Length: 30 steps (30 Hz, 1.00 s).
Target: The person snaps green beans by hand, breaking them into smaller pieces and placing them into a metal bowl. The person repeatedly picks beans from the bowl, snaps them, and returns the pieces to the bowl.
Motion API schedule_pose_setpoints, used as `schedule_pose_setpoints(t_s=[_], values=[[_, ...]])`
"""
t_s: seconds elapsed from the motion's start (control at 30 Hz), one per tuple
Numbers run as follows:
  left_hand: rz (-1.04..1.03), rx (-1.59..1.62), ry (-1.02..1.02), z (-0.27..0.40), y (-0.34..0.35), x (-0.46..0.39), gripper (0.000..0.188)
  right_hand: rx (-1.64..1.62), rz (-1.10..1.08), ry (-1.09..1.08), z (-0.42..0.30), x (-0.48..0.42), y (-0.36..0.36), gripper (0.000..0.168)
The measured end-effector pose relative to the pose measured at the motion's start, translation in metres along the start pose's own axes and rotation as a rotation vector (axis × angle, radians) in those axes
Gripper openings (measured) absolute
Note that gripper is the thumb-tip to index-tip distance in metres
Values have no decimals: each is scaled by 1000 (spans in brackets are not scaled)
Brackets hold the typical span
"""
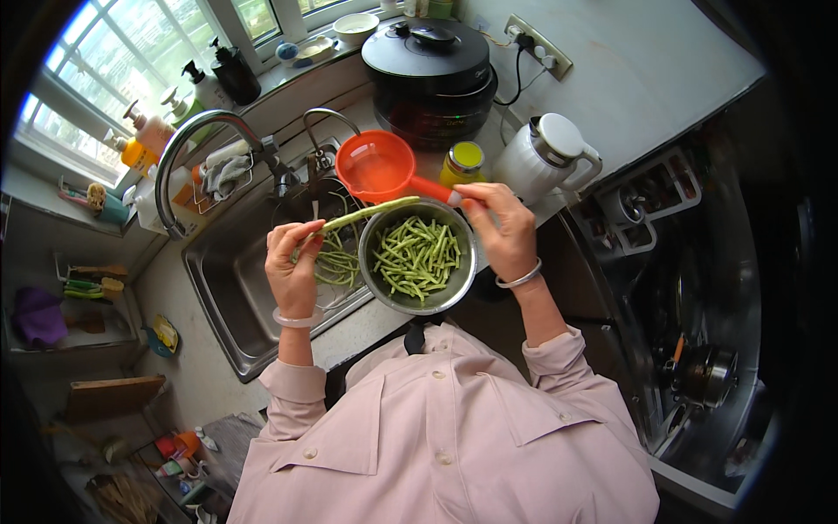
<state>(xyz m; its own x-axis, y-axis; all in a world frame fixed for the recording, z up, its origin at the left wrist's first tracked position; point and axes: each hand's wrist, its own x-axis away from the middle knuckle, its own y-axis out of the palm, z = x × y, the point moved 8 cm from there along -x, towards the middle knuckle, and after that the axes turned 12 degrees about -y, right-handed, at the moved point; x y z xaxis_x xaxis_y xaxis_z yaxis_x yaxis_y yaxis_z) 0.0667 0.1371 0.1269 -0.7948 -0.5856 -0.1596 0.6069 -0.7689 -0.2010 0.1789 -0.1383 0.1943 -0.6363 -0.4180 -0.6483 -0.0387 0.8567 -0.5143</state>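
My left hand point(292, 265) pinches one end of a long green bean point(370, 213), which slants up to the right over the rim of a stainless steel bowl point(469, 278). Short pieces of green bean point(419, 255) lie in the bowl. To the right of that rim, my right hand point(501, 229) is raised with thumb and forefinger near each other; whether anything small is between them cannot be told. Its fingertips are by the handle end of a red plastic ladle point(376, 164), behind the bowl. Whole long beans point(337, 262) lie at the sink's right side.
A steel sink point(229, 308) with a curved faucet point(196, 121) is at the left. Behind the bowl stand a black electric cooker point(432, 85), a yellow-lidded jar point(465, 160) and a white thermal jug point(537, 154). Pump bottles point(232, 72) line the window sill.
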Motion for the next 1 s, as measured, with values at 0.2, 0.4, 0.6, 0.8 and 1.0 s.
schedule_pose_setpoints(t_s=[0.2, 0.4, 0.6, 0.8, 1.0], values=[[-121, -47, 49, 28, 30, 14, 21, 359, -233, -478, -54, -9, 46, 33], [-145, 25, -79, 27, 51, 21, 16, 480, -187, -343, -25, 9, 56, 12], [-192, -21, -177, 9, 75, 31, 12, -469, 26, 408, 20, 22, 47, 14], [-155, -143, -115, 16, 77, 33, 12, 330, -140, -277, -36, -5, 19, 14], [-235, -104, -128, 20, 89, 34, 11, 420, -371, -403, -26, 26, 67, 16]])
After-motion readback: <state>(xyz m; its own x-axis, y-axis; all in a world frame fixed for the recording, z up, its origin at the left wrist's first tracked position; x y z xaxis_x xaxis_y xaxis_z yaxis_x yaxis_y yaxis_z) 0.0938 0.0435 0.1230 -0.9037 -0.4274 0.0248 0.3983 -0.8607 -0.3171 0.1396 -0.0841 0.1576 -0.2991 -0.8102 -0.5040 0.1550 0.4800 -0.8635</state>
